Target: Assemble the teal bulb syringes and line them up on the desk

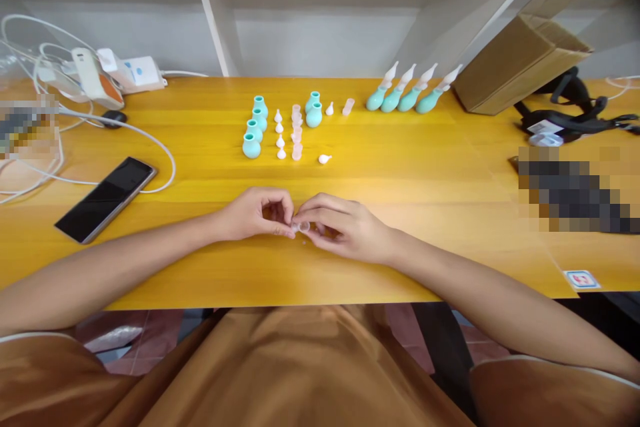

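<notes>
My left hand (257, 212) and my right hand (345, 227) meet over the yellow table (425, 214) near its front edge. Both pinch a small clear cap (301, 226) between their fingertips. Beyond them stand several teal rubber bulbs (251, 145), a row of small white tips (280, 140) and a stack of clear pink caps (297, 134). One loose white tip (325, 159) lies nearest my hands. Several assembled teal bulbs with white nozzles (400, 95) lean in a row at the back right.
A black phone (106, 198) lies at the left beside white cables (100, 122) and chargers (135, 72). A tilted cardboard box (520, 57) and a black strap device (570, 114) sit at the back right. A small sticker (581, 278) marks the right front edge.
</notes>
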A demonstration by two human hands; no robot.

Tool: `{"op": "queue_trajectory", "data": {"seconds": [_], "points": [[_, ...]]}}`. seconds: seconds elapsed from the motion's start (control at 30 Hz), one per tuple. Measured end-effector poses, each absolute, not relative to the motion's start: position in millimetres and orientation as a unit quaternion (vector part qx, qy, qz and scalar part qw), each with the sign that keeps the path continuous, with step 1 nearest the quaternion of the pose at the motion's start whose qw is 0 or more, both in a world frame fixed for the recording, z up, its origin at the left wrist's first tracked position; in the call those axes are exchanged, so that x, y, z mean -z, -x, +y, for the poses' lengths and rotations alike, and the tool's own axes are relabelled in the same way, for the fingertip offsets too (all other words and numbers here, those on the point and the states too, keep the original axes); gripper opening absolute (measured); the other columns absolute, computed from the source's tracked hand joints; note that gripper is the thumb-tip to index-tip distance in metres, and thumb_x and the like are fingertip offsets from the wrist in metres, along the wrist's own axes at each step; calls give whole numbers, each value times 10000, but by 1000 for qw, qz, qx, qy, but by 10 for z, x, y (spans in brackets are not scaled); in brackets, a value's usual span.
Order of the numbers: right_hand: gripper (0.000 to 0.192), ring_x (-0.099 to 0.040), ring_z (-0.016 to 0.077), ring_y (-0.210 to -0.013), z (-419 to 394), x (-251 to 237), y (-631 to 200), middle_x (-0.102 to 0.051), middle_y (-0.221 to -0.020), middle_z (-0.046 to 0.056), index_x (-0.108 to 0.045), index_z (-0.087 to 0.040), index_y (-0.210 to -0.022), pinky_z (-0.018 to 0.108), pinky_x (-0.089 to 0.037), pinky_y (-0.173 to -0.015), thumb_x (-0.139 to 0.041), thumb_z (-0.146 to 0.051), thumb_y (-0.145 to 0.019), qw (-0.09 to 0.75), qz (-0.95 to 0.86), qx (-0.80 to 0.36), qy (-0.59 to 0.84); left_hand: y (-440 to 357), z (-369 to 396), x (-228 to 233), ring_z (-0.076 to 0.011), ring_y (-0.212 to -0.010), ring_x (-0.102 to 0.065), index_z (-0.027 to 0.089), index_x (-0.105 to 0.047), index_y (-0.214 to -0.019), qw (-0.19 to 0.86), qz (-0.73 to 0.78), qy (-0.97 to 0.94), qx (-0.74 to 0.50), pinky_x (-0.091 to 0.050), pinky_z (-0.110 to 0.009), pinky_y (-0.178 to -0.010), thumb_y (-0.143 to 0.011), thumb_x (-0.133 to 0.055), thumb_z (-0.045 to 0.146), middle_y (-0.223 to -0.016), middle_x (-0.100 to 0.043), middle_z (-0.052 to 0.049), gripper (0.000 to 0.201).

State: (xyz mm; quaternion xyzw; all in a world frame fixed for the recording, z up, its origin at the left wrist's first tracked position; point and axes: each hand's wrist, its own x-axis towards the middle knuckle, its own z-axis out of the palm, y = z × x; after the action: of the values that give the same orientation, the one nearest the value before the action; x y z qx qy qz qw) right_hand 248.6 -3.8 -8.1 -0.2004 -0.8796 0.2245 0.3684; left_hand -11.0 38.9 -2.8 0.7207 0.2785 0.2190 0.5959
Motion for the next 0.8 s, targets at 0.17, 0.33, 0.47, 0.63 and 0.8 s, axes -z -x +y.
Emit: {"op": "queue_trajectory", "data": {"seconds": [0.17,0.33,0.47,0.63,0.8], "points": [[257,-753,154,-877,-31,69,-2486,-762,-1171,121,-738,-200,-1289,275,-659,-765,-658,-124,-1056,373,-883,-218,184,113,394,34,-157,-802,-730,162,-690,-842,607,272,-715,-216,-588,-288,-776,-806,-959,336,-853,-759,-24,323],[269,-767,160,-926,-24,69,-2489,-769,-1180,117,-736,-214,-1312,289,-675,-804,-651,-135,-1069,371,-882,-233,172,122,392,35,-157,-797,-737,161,-687,-849,606,272,-716,-212,-578,-280,-764,-795,-965,316,-853,-766,-21,323],[281,-775,172,-961,-24,74,-2495,-776,-1185,120,-734,-217,-1321,303,-685,-835,-654,-130,-1066,369,-885,-229,169,119,393,32,-151,-784,-721,161,-689,-851,598,271,-725,-207,-563,-275,-751,-795,-964,326,-848,-763,-17,325],[287,-778,173,-953,-23,76,-2499,-776,-1189,124,-734,-214,-1321,302,-685,-832,-655,-123,-1060,368,-888,-220,167,111,394,24,-146,-782,-704,164,-692,-852,580,271,-741,-203,-547,-271,-746,-801,-958,348,-849,-757,-14,328],[285,-752,152,-873,-31,69,-2494,-771,-1169,108,-744,-224,-1304,277,-662,-769,-667,-124,-1048,372,-881,-240,169,113,384,7,-147,-771,-690,168,-703,-859,566,278,-751,-198,-526,-263,-717,-802,-958,376,-847,-760,-16,335]]}}
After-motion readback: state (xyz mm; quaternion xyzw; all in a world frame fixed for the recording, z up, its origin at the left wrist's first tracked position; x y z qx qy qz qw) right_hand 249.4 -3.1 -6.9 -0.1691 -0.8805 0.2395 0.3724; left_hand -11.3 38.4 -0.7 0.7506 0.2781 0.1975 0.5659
